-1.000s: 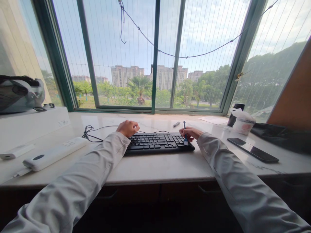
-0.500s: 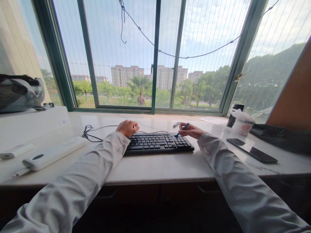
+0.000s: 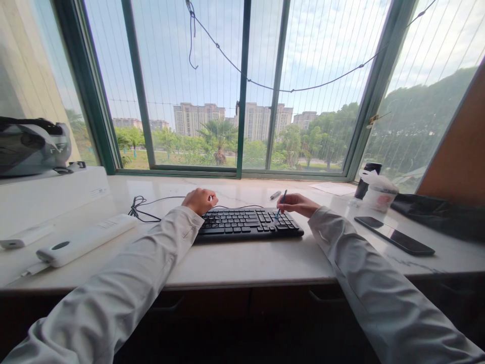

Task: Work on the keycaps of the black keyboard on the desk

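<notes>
A black keyboard lies on the counter in front of me. My right hand, at its right end, pinches the thin handle of a small blue brush. The brush stands nearly upright, its head down at the number keys. Over the keyboard's back left corner is my left hand, with its fingers curled into a loose fist. Nothing shows inside that fist, and the forearm hides the keyboard's left end.
Left of the keyboard are a coiled black cable, a long white device and a white box. On the right lie a phone, a lidded cup and a black bag. A small metallic object sits behind the keyboard.
The brush has swung from a slant to nearly upright, its head shifting slightly right and down over the number keys. My left hand stays put.
</notes>
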